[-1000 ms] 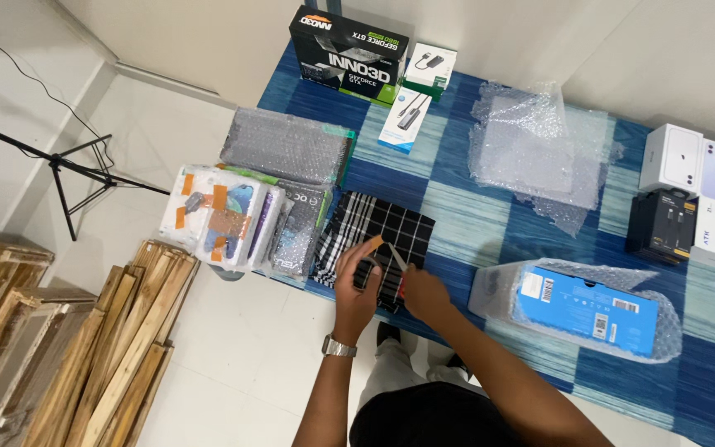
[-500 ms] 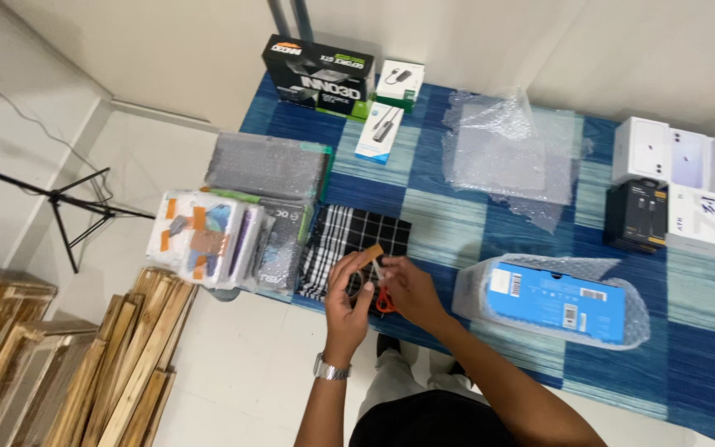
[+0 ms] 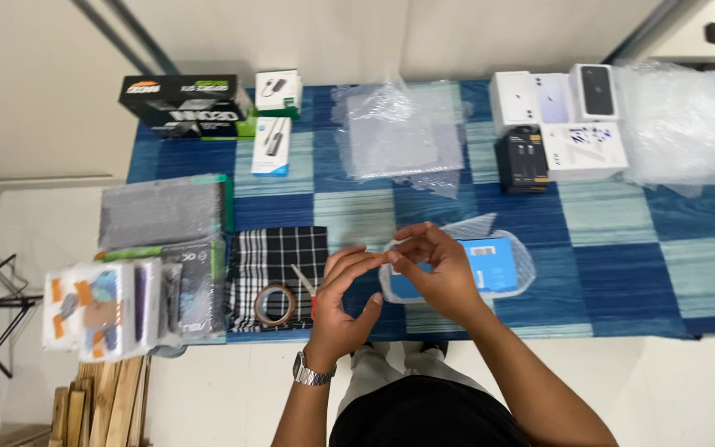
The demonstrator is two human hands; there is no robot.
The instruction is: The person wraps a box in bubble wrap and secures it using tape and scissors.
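My left hand (image 3: 343,302) and right hand (image 3: 430,266) meet fingertip to fingertip above blue box in bubble wrap (image 3: 490,263); fingers pinched together, what sits between them too small to tell. Tape roll (image 3: 275,304) lies left of box, on checked black-and-white cloth (image 3: 279,252); scissors (image 3: 305,284) beside roll. Loose bubble wrap (image 3: 403,128) beyond box. Black box (image 3: 522,159) and white boxes (image 3: 585,149) further right.

Two hands (image 3: 349,298), one tape roll (image 3: 275,304)
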